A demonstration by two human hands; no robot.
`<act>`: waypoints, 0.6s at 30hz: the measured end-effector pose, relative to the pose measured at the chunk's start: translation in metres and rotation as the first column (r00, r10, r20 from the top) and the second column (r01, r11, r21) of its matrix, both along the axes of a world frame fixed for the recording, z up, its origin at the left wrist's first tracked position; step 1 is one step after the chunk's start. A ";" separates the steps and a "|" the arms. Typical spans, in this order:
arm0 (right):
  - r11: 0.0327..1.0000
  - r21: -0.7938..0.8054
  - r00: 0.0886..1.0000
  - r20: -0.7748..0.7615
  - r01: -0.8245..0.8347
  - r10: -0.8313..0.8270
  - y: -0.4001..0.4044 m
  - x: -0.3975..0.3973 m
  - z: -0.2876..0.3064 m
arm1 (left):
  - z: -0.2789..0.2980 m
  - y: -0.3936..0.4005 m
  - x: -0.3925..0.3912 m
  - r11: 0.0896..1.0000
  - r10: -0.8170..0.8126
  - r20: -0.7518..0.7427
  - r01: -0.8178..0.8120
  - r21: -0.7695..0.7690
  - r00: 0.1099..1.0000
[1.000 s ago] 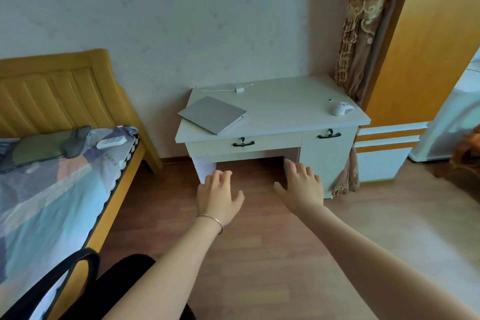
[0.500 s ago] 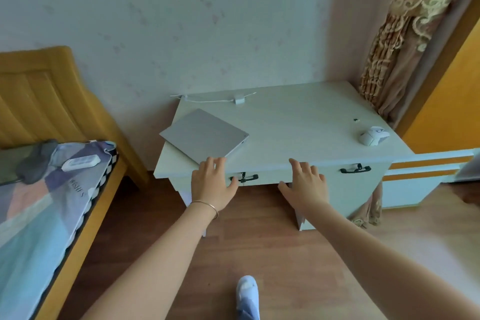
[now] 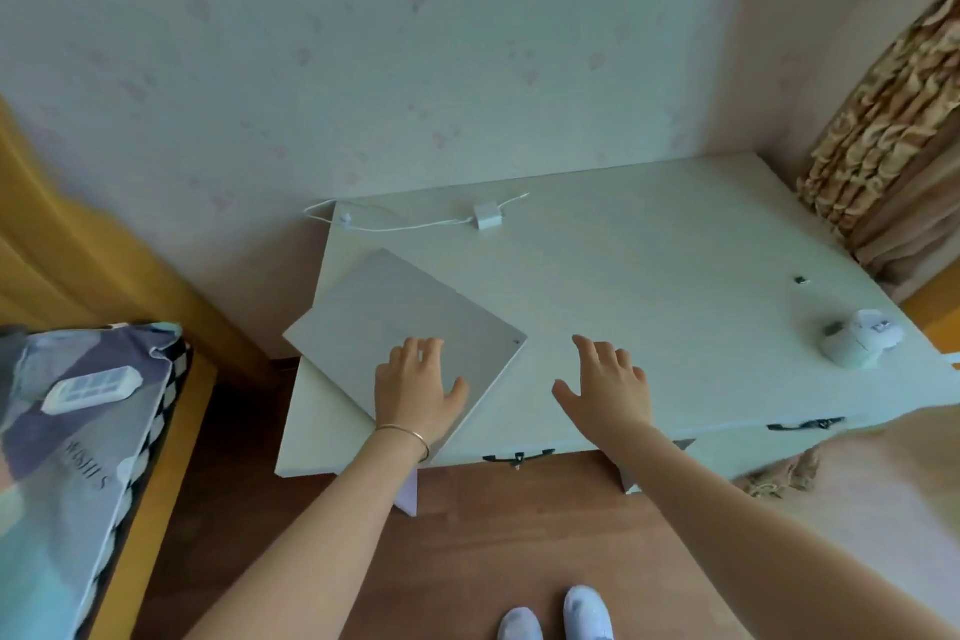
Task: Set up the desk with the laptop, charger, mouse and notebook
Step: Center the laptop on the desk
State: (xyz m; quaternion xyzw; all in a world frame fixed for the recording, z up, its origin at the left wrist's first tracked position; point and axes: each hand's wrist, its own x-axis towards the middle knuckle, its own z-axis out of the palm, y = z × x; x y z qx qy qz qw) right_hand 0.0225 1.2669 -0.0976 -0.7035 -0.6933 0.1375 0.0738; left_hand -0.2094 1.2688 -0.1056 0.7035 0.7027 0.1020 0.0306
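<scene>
Reached for closed laptop [image 3: 410, 327] on desk [image 3: 649, 276].
Left hand [image 3: 415, 392] spread flat over its near corner; right hand [image 3: 608, 390] open, empty, just right; skewed diagonally.

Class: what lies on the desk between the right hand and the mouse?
Nothing: in the head view, only bare desk separates the right hand from the mouse.

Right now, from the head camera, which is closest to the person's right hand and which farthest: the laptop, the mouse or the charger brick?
From the right hand:
1. Laptop, closed, just to its left.
2. Charger brick, at the desk's back edge.
3. Mouse, far right, near the curtain; it and the brick are almost too close to call.
</scene>
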 end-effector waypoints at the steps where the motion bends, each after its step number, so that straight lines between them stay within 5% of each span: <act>1: 1.000 -0.019 1.000 0.004 -0.009 0.009 0.011 -0.004 -0.004 | -0.005 0.007 -0.004 1.000 0.013 -0.001 -0.013 -0.006 1.000; 11: 0.977 -0.204 0.994 -0.103 -0.060 0.039 0.052 -0.048 -0.054 | -0.039 0.050 -0.048 0.957 0.253 0.018 -0.247 -0.154 0.967; 18: 0.966 -0.252 0.984 -0.148 0.063 -0.103 0.042 -0.092 -0.070 | -0.047 0.108 -0.099 0.956 0.220 0.006 -0.215 -0.202 0.975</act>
